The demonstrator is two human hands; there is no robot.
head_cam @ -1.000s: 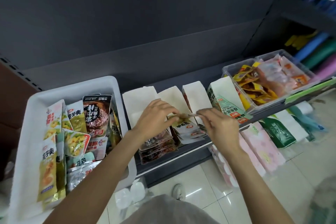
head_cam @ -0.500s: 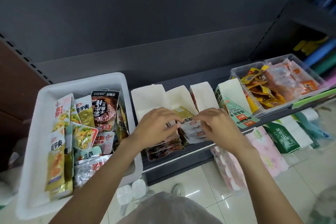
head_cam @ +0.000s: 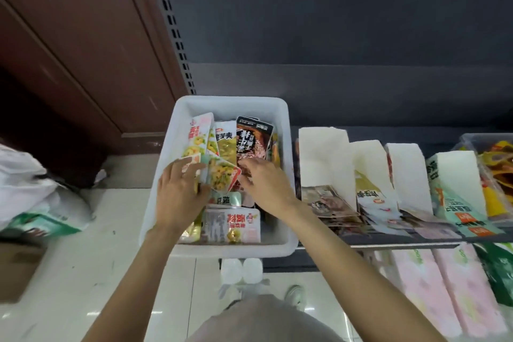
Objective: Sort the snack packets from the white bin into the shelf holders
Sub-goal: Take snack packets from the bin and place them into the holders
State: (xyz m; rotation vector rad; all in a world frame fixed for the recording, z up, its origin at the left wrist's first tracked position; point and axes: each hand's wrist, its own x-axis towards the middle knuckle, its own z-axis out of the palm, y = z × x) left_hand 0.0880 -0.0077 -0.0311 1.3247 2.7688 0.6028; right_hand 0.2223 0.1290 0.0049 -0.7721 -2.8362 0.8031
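The white bin stands left of the shelf and holds several snack packets. Among them are a black packet, a yellow-green packet and a pink-white packet. My left hand lies inside the bin, fingers spread over the packets on the left. My right hand curls its fingertips at the black packet's lower end; a grip is not clear. White shelf holders stand in a row to the right, with packets in their fronts.
A fourth holder with a green-printed carton and a clear bin of orange packets sit further right. Pink packages lie on the lower shelf. White bags and a cardboard box are on the floor at left.
Both hands have left the shelf holders and moved left into the white bin. My view has swung left, so the bin now sits in the centre.
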